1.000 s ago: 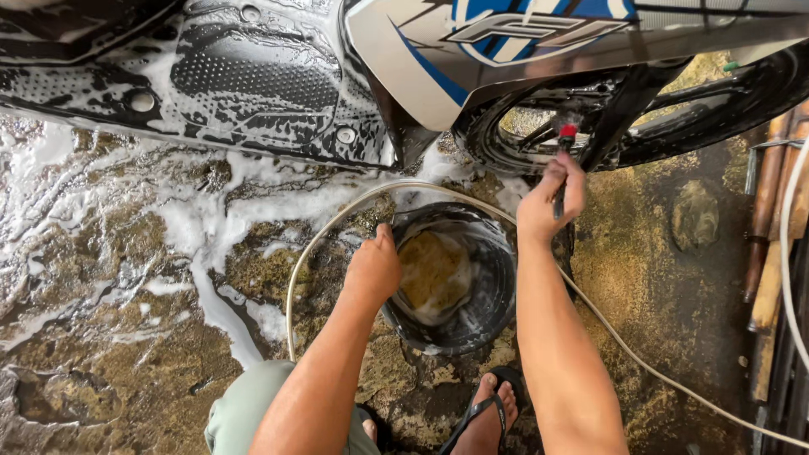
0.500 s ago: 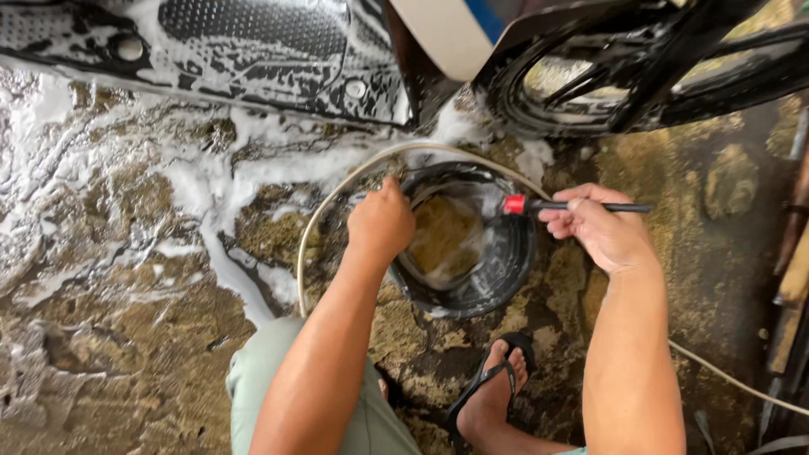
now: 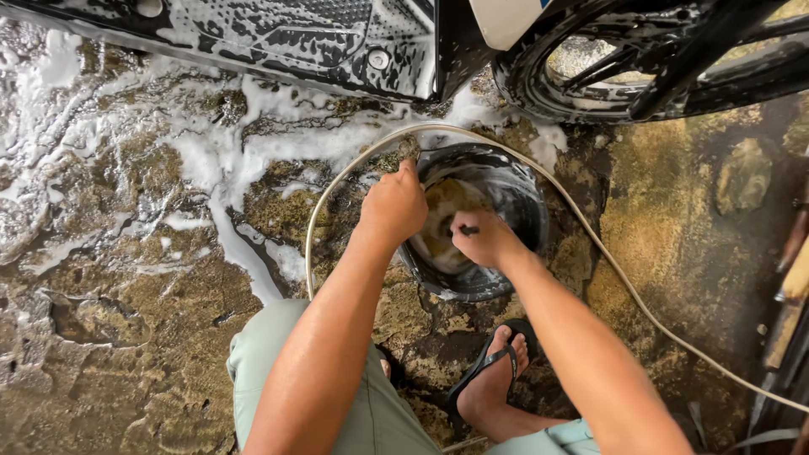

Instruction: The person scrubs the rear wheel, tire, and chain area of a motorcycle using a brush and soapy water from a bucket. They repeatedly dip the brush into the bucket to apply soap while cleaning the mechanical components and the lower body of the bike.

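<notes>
fingers of right hand point(image 3: 482, 240) curled tight round brush handle point(image 3: 468, 229) inside black bucket point(image 3: 522, 198); left hand point(image 3: 393, 206) clenched on bucket's left rim.

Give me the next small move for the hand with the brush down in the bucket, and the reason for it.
Probably swirl the brush in the suds, then lift it out. The right hand is closed on its dark handle inside the black bucket, its bristle end hidden. The left hand grips the bucket rim, steadying it. The wheel above the bucket shows soap.
</notes>
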